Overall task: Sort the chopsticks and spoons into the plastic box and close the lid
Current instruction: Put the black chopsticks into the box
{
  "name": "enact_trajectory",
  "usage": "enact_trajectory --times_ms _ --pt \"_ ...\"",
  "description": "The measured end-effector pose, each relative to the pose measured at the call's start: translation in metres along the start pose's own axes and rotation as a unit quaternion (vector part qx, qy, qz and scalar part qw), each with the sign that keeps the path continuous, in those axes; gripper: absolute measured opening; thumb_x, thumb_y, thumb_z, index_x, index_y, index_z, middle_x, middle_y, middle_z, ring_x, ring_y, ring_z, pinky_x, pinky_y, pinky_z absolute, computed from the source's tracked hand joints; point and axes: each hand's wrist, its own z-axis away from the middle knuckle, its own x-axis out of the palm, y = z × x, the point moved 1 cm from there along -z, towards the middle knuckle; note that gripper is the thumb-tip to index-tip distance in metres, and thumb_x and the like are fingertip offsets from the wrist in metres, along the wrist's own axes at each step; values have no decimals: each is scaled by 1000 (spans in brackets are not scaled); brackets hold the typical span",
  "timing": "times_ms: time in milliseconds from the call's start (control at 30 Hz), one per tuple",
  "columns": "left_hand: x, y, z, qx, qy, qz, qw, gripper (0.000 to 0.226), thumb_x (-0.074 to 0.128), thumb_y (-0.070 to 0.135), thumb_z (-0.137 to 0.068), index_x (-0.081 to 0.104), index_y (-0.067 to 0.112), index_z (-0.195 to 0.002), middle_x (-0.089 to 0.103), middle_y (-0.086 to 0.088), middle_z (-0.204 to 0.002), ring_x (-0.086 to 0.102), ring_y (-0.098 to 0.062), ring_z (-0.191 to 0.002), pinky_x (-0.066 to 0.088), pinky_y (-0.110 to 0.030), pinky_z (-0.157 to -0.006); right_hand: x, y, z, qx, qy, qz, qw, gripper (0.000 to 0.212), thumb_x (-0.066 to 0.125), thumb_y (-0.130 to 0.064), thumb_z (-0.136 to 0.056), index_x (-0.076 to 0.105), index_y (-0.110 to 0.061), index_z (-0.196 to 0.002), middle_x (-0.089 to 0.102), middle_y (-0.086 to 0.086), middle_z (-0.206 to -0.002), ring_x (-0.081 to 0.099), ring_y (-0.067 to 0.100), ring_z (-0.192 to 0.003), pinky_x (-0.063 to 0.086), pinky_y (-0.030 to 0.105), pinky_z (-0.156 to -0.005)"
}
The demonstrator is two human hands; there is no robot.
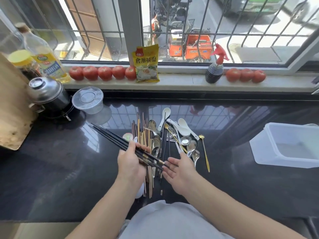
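Observation:
My left hand (pixel 131 163) grips a bundle of black chopsticks (pixel 110 136) that points up and to the left. My right hand (pixel 179 169) lies open, palm up, with its fingertips touching the near ends of that bundle. Beneath both hands is a mixed pile on the black counter: wooden chopsticks (pixel 144 135), more black chopsticks (pixel 164 140), metal spoons (pixel 190 147), white ceramic spoons (pixel 183 125) and a gold spoon (pixel 205 152). The open white plastic box (pixel 269 152) stands at the right edge, apart from the pile.
A steel pot (pixel 46 94) and a clear lidded tub (pixel 88 100) stand at the back left beside a wooden board (pixel 12 114). On the sill are an oil bottle (pixel 46 56), tomatoes (pixel 103 73), a yellow packet (pixel 146 64) and a spray bottle (pixel 214 69).

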Motion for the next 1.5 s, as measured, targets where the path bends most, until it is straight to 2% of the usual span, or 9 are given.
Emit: enact_trajectory --times_ms 67,200,267,367,433,533,1067,1167,1500 --pt "8 -25 17 -13 -23 -63 998 19 47 17 -107 49 10 -90 57 -3 -64 56 -19 -56 56 -39 -68 14 7 2 -11 -27 -1 1000 64 39 -57 -103 67 0 -113 75 16 -101 74 30 -88 59 43 -86" --pt "6 -42 25 -15 -35 -150 988 20 50 16 -106 46 12 -87 46 -4 -63 45 -15 -47 47 -28 -49 21 17 -1 -28 -92 84 992 57 39 -51 -106 62 -12 -71 70 2 -66 67 21 -60 52 32 -68" --pt "-11 -25 11 -29 -40 -128 991 21 49 18 -107 40 15 -88 41 0 -60 37 -12 -43 38 -25 -43 5 15 -18 -59 -67 228 970 42 42 -46 -106 63 -12 -91 68 0 -76 65 18 -70 55 33 -71" --pt "-54 -4 -1 -45 8 -157 987 27 56 27 -105 40 16 -85 33 3 -57 28 -9 -41 29 -23 -38 -30 8 -57 -150 57 519 840 16 52 -37 -98 58 -23 -105 67 -1 -97 69 19 -86 59 41 -85" --pt "-80 3 0 -62 47 -162 984 31 59 27 -103 37 18 -82 29 4 -54 25 -8 -39 25 -21 -35 -35 3 -68 -174 84 610 769 30 55 -42 -94 54 -22 -117 66 0 -109 67 23 -97 54 40 -89" --pt "-101 5 4 -80 79 -152 982 31 60 24 -103 35 19 -85 26 4 -55 23 -8 -39 24 -22 -33 -15 1 -76 -214 91 657 717 52 55 -49 -94 45 -15 -132 55 5 -128 60 30 -112 47 38 -85" --pt "-113 -11 24 -108 69 -168 977 28 58 18 -103 37 17 -84 35 2 -56 27 -11 -43 26 -22 -37 26 -9 -97 -188 154 674 698 72 64 -40 -91 30 -5 -145 41 15 -145 48 37 -130 46 45 -97" --pt "-111 -14 27 -117 66 -175 975 28 57 17 -103 37 17 -84 35 1 -57 26 -12 -43 25 -23 -38 24 -2 -98 -223 161 697 662 61 63 -36 -96 34 -5 -140 44 17 -142 49 37 -128 47 44 -97" --pt "-112 -20 20 -129 56 -178 974 26 58 17 -103 38 15 -86 37 0 -58 29 -12 -42 28 -23 -37 -3 14 -93 -230 157 712 644 32 58 -9 -93 44 -5 -122 56 16 -125 62 34 -113 53 38 -88"
